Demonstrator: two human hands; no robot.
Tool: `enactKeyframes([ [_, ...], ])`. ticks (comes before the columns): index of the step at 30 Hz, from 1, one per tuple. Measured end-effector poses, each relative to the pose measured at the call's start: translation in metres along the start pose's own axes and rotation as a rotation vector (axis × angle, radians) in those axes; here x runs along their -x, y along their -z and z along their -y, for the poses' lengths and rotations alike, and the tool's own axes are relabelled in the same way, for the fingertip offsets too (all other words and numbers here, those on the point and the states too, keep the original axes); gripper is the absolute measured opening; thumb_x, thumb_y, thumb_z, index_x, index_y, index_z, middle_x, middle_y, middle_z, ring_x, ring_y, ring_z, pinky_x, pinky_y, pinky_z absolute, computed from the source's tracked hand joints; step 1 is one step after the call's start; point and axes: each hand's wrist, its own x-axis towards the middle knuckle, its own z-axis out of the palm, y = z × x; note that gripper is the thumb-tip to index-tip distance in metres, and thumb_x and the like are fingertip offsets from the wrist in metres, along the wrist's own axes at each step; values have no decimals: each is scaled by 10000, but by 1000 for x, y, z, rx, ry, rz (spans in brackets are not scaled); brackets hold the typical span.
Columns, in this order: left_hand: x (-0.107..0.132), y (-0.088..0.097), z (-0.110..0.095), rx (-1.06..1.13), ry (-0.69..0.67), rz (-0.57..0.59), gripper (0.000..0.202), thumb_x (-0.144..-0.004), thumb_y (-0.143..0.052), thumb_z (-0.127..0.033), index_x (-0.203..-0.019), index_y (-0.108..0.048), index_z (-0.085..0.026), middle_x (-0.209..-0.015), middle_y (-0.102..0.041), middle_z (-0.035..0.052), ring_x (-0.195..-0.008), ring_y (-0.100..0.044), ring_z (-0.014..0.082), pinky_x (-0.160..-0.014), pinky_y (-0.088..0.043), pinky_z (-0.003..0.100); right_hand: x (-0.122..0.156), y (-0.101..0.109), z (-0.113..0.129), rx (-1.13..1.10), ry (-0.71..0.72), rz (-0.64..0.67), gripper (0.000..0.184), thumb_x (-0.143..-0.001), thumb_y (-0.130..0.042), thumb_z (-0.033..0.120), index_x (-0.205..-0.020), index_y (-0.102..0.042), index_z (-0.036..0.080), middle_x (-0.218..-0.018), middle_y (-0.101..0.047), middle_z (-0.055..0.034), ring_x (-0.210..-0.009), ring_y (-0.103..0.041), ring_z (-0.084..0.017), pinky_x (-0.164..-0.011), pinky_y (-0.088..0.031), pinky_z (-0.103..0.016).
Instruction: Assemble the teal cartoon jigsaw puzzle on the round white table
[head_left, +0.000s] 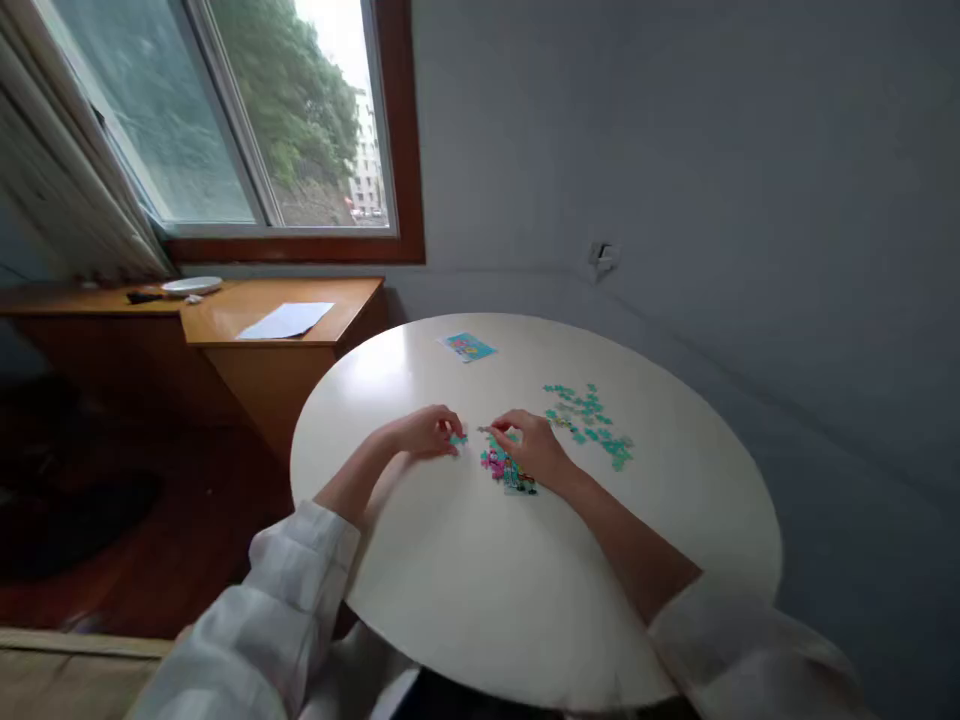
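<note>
Left hand [431,430]: forearm entering from the lower left, wrist low over the round white counter [450,570], fingers curled inward and pointing right, thumb and fingertips slightly parted; a small teal puzzle piece [458,439] sits at the fingertips, whether gripped or merely touched cannot be told. Right hand [534,447]: forearm entering from the lower right, bare to about the elbow, back of the hand upward, thumb and forefinger brought together and pointing left; a small pale puzzle piece [483,429] is pinched at their tips, projecting toward the left hand. Both hands are near each other, a narrow gap of counter between them. Partly joined puzzle section [496,464], pink, teal and multicoloured: flat on the counter, just below the right fingertips, its right part close under the hand and partly covered by it. Loose puzzle pieces [592,415], mostly teal: scattered on the counter to the right of and beyond the right hand, some overlapping or touching. Picture card [469,347], blue with coloured figures: flat near the far edge, well apart from both hands. Sleeves [300,560]: white, loose, one on each arm.
</note>
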Motion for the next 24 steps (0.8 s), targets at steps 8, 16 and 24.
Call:
enactKeyframes([
  [8, -2, -4, -8, 49, 37, -86, 177, -703, -579, -298, -741, -648, -140, -789, -613, 45, -771, -527, 154, -657, -407, 233, 0, 4, 4, -40, -26, 53, 76, -746, -580, 141, -727, -651, 156, -715, -668, -46, -674, -601, -143, -665, -449, -254],
  [16, 0, -7, -19, 177, 47, -16, 337, -752, -536, -429, -746, -641, -108, -647, -608, 27, -570, -499, 104, -558, -402, 221, 0, 4, 7, -62, -28, 57, 79, -750, -581, 158, -712, -651, 157, -711, -669, -42, -672, -593, -138, -664, -444, -251],
  [24, 1, -9, -21, 280, 66, 9, 345, -719, -572, -462, -741, -617, -120, -672, -596, 28, -609, -532, 116, -528, -426, 214, 0, 5, 8, -87, -27, 66, 79, -746, -578, 143, -720, -651, 158, -721, -668, -41, -681, -592, -139, -669, -443, -252],
])
